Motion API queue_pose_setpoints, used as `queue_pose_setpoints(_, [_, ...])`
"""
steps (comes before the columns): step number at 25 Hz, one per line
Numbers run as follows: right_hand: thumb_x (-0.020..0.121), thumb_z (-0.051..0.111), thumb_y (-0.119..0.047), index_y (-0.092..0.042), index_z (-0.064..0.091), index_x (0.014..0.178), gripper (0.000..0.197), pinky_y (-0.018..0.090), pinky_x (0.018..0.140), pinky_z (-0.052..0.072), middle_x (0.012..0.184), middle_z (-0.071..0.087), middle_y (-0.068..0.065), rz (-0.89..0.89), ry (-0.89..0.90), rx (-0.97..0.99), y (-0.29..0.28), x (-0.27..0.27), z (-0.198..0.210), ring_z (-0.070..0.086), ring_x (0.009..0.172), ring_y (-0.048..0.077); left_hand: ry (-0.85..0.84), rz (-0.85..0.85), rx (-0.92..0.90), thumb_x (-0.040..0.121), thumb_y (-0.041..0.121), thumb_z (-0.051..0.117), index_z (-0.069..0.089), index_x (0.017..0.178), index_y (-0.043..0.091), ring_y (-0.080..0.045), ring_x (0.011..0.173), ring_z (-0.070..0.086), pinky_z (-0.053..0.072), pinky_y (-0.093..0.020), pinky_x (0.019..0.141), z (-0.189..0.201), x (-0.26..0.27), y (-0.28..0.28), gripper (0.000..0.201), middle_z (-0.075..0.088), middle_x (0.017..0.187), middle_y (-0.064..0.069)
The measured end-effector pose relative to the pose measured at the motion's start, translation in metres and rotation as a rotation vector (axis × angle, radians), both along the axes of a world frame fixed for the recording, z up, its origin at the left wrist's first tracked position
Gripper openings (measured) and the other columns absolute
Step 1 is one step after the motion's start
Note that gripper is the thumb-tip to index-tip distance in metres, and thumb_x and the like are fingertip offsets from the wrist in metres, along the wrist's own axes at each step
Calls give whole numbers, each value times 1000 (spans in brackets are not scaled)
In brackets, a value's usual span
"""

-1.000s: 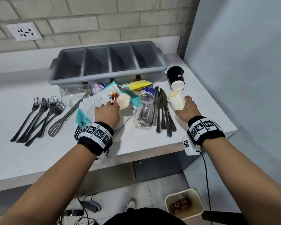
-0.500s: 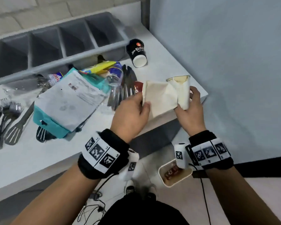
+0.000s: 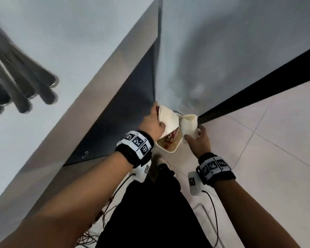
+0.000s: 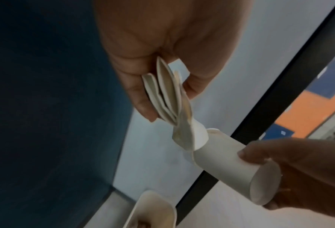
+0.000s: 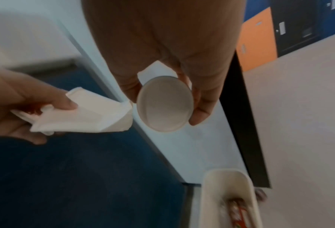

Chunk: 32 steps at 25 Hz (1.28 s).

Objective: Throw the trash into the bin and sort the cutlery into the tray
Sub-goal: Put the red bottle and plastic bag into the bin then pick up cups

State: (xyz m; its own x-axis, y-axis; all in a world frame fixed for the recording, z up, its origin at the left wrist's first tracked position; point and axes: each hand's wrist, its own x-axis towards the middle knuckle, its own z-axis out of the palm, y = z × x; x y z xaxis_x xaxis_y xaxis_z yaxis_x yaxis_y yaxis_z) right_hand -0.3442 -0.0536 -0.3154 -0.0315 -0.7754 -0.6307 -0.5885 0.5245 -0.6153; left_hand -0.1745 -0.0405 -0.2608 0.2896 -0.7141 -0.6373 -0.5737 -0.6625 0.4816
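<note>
My left hand (image 3: 153, 125) pinches a flattened white paper carton (image 3: 168, 120) just above the cream bin (image 3: 168, 149) on the floor. In the left wrist view the carton (image 4: 165, 92) sits folded between thumb and fingers. My right hand (image 3: 197, 138) grips a white paper cup (image 3: 189, 125) beside it, also over the bin. The right wrist view shows the cup's base (image 5: 163, 104) between my fingers, the carton (image 5: 84, 114) at left, and the bin (image 5: 229, 199) below with a red wrapper (image 5: 237, 211) inside. Blurred knife handles (image 3: 25, 81) lie on the table at upper left.
The white table (image 3: 61, 42) slants across the upper left, its edge and a dark cabinet front (image 3: 118, 113) right beside the bin. A grey wall with black skirting (image 3: 258, 77) stands behind. Pale floor tiles (image 3: 267, 149) spread to the right. Cables (image 3: 211, 203) hang from the wrist cameras.
Both hands have carried the carton and the cup off the table and down to the floor bin. The head view has swung downward, so the tray and most clutter are out of sight.
</note>
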Motion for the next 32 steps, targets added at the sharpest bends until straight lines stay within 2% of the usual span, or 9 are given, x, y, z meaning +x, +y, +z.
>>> queue_pose_setpoints(3, [78,66,-17,-7,36,137,67,40,98,41,136,48,22,-54,82,142,0,-1,-90,48,123,37,-52,-63,124,87,17,54,8,150,15,-37,123,52,42,-39,103,-92,-14,-15,78,51,137,-20])
queue_pose_setpoints(7, [78,65,-18,-6,37,137,67,39,100,40,137,47,22,-94,105,206,-6,2,-184,48,123,36,-44,-82,252,85,16,55,32,139,12,-37,120,55,45,-38,98,-202,-34,-24,59,56,131,-19])
queue_pose_setpoints(10, [80,63,-17,-5,34,140,67,36,100,39,138,42,21,-49,128,229,-15,4,-242,46,124,35,-65,-113,289,84,15,56,39,134,11,-37,118,57,47,-38,97,-272,-45,-31,53,58,129,-19])
queue_pose_setpoints(14, [81,63,-19,-7,33,141,69,36,101,40,138,40,18,-53,134,232,-29,5,-288,46,124,34,-60,-197,319,86,16,55,38,136,11,-35,119,57,47,-36,95,-323,-54,-40,52,57,131,-16])
queue_pose_setpoints(18, [86,58,-30,-8,35,142,64,38,106,39,141,42,16,-106,148,166,-38,-3,-306,46,127,32,19,-308,386,80,39,55,33,143,16,-36,120,55,45,-38,99,-350,-57,-41,70,54,138,-13])
queue_pose_setpoints(21, [88,54,-19,-7,44,135,49,31,101,40,138,46,15,-120,195,83,-39,-12,-284,49,123,29,29,-257,366,89,29,49,53,128,9,-32,121,53,41,-32,99,-325,-47,-43,43,57,133,-10])
queue_pose_setpoints(24, [88,54,-16,-8,48,131,44,30,97,42,133,50,14,-63,193,58,-37,-14,-231,53,118,27,76,-116,294,90,18,51,58,126,12,-26,124,53,39,-24,100,-266,-38,-45,37,57,135,-8])
queue_pose_setpoints(28, [86,55,-13,-6,55,124,39,27,90,43,124,57,15,59,141,-40,-37,-5,-126,57,110,31,149,-41,214,87,18,52,67,99,18,-23,108,59,43,-25,90,-141,-32,-47,19,64,115,-8])
queue_pose_setpoints(32, [85,56,-13,-6,62,115,32,24,83,43,113,66,14,242,77,-145,-31,6,-8,62,102,32,213,106,91,89,19,53,65,113,10,-30,112,60,47,-34,94,4,-11,-35,28,66,119,-12])
